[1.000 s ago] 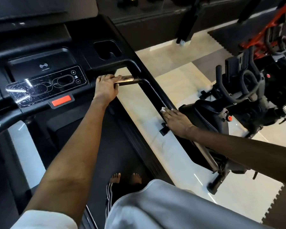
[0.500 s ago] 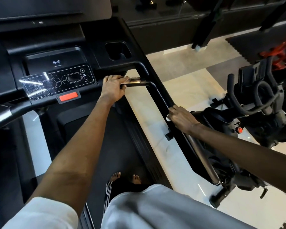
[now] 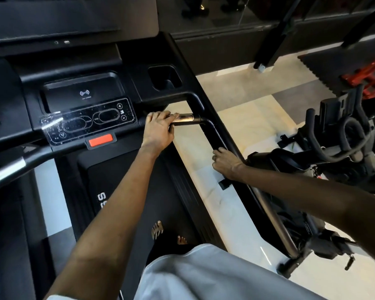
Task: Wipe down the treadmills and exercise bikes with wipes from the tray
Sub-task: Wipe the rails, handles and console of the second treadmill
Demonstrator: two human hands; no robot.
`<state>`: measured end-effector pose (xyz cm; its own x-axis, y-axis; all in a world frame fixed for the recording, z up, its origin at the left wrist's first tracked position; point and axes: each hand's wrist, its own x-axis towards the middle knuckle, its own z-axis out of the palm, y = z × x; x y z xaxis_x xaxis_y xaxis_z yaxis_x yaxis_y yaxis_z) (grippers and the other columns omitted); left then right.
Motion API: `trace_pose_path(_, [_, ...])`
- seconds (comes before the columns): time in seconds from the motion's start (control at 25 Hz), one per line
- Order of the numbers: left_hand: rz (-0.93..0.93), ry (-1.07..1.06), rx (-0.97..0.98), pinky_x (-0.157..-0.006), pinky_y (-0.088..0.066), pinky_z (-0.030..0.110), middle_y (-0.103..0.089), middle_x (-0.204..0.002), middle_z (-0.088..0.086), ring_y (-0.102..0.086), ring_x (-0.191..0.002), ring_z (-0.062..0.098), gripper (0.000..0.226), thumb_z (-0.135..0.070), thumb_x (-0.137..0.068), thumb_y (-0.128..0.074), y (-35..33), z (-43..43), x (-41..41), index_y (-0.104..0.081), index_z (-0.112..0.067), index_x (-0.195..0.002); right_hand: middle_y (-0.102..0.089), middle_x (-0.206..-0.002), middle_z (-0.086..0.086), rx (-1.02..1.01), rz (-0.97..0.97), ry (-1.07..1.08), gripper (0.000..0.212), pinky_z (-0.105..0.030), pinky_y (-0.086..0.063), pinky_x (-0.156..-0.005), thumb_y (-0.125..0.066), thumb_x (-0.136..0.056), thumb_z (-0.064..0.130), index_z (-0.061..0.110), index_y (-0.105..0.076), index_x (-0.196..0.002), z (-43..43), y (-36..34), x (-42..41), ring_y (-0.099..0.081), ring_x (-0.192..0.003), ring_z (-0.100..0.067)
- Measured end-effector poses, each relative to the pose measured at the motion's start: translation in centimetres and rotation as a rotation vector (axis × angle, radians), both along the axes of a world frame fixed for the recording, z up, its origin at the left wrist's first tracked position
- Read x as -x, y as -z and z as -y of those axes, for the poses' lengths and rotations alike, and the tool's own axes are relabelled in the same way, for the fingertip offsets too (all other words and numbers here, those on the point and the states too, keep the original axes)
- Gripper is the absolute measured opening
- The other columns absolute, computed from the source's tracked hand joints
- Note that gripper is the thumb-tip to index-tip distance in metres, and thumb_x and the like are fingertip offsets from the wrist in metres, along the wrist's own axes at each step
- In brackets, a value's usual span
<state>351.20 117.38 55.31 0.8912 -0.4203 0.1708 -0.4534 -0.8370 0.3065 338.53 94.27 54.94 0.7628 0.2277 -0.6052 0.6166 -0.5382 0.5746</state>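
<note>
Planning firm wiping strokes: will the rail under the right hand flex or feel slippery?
Probably stiff: the rail is thick and joins the console. Its glossy finish looks slippery, so the right hand, curled over it, may slide easily.

floor: glossy pale tiles (image 3: 236, 94) | far right: dark foam mat (image 3: 333, 63), jagged puzzle edge | back wall: dark mirrored panel (image 3: 225, 16) | light: soft sheen on tiles

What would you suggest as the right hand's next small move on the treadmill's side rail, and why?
Probably slide the right hand up the side rail toward the bend: it curls round the rail midway, and the stretch up to the metal grip held by the left hand lies bare ahead of it.
</note>
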Motion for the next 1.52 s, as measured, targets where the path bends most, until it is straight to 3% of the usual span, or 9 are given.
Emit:
trace_pose_path(0.36, [0.023, 0.032, 0.001, -0.117, -0.025, 0.046, -0.057, -0.141, 0.007, -0.048, -0.13, 0.029, 0.051, -0.018, -0.095, -0.057, 0.1, -0.6, -0.2, -0.053, -0.026, -0.145, -0.057, -0.124, -0.007, -0.261, 0.195, 0.057, 0.021, -0.039, -0.038, -0.096, -0.055, -0.09, 0.008, 0.015, -0.071, -0.102, 0.1, -2.0, -6.9, -0.045, -0.122, -0.029])
trace_pose_path(0.52, [0.013, 0.053, -0.022, -0.118, -0.025, 0.046, -0.054, -0.144, 0.009, -0.047, -0.132, 0.029, 0.055, -0.018, -0.094, -0.058, 0.1, -0.6, -0.2, -0.05, -0.026, -0.148, -0.061, -0.097, -0.001, -0.622, 0.306, 0.173, 0.022, -0.037, -0.043, -0.078, -0.072, -0.079, 0.007, 0.024, -0.076, -0.093, 2.2, -2.3, -6.4, -0.054, -0.097, -0.025])
trace_pose_path(0.76, [0.01, 0.065, -0.056, -0.119, -0.022, 0.046, -0.049, -0.15, 0.007, -0.043, -0.136, 0.028, 0.059, -0.021, -0.095, -0.057, 0.0, -0.8, -0.1, -0.042, -0.027, -0.152, -0.059, -0.099, -0.008, -0.809, 0.415, 0.284, 0.034, -0.039, -0.049, -0.076, -0.069, -0.081, 0.006, 0.014, -0.071, -0.115, 2.5, -0.7, -4.8, -0.056, -0.092, -0.029])
trace_pose_path(0.96, [0.004, 0.062, -0.066, -0.121, -0.022, 0.047, -0.046, -0.152, 0.006, -0.041, -0.138, 0.028, 0.06, -0.022, -0.096, -0.057, 0.1, -0.8, -0.2, -0.038, -0.028, -0.153, -0.064, -0.13, -0.007, -0.761, 0.371, 0.22, 0.041, -0.04, -0.047, -0.098, -0.066, -0.081, 0.003, 0.014, -0.07, -0.121, 4.0, -0.5, -3.6, -0.058, -0.119, -0.028])
trace_pose_path(1.04, [0.011, 0.064, -0.069, -0.121, -0.021, 0.047, -0.046, -0.152, 0.007, -0.04, -0.139, 0.028, 0.06, -0.022, -0.096, -0.056, 0.2, -0.8, -0.1, -0.038, -0.028, -0.153, -0.049, -0.151, -0.007, -0.737, 0.382, 0.195, 0.049, -0.041, -0.035, -0.114, -0.059, -0.089, 0.012, 0.012, -0.057, -0.138, 5.0, 0.3, -1.6, -0.046, -0.139, -0.025])
trace_pose_path(1.12, [0.016, 0.059, -0.071, -0.121, -0.021, 0.047, -0.045, -0.152, 0.007, -0.04, -0.139, 0.028, 0.06, -0.022, -0.097, -0.056, 0.1, -0.7, -0.1, -0.037, -0.028, -0.154, -0.026, -0.163, -0.006, -0.697, 0.401, 0.22, 0.055, -0.04, -0.018, -0.122, -0.038, -0.101, 0.029, 0.01, -0.035, -0.153, 5.2, 1.2, 0.0, -0.026, -0.15, -0.02])
trace_pose_path(1.28, [0.012, 0.038, -0.056, -0.12, -0.021, 0.045, -0.048, -0.15, 0.006, -0.042, -0.137, 0.027, 0.058, -0.022, -0.097, -0.055, -0.2, -0.6, 0.1, -0.041, -0.028, -0.153, -0.009, -0.167, -0.007, -0.692, 0.402, 0.323, 0.062, -0.042, -0.01, -0.124, -0.016, -0.104, 0.04, 0.009, -0.017, -0.159, 3.4, 1.9, -1.0, -0.011, -0.154, -0.021])
trace_pose_path(1.44, [0.015, 0.038, -0.052, -0.119, -0.022, 0.045, -0.051, -0.147, 0.006, -0.044, -0.135, 0.027, 0.057, -0.019, -0.096, -0.057, -0.2, -0.7, 0.0, -0.044, -0.027, -0.151, -0.014, -0.166, -0.007, -0.809, 0.461, 0.44, 0.059, -0.036, -0.011, -0.123, -0.019, -0.104, 0.031, 0.01, -0.018, -0.158, 3.7, 2.2, -1.6, -0.019, -0.152, -0.02])
trace_pose_path(1.52, [0.008, 0.024, -0.054, -0.119, -0.023, 0.046, -0.051, -0.147, 0.006, -0.044, -0.135, 0.027, 0.057, -0.019, -0.096, -0.057, -0.3, -0.5, 0.1, -0.044, -0.028, -0.15, -0.022, -0.164, -0.004, -0.932, 0.442, 0.46, 0.052, -0.034, -0.022, -0.122, -0.029, -0.106, 0.023, 0.013, -0.027, -0.157, 4.0, 2.0, -2.2, -0.024, -0.15, -0.016])
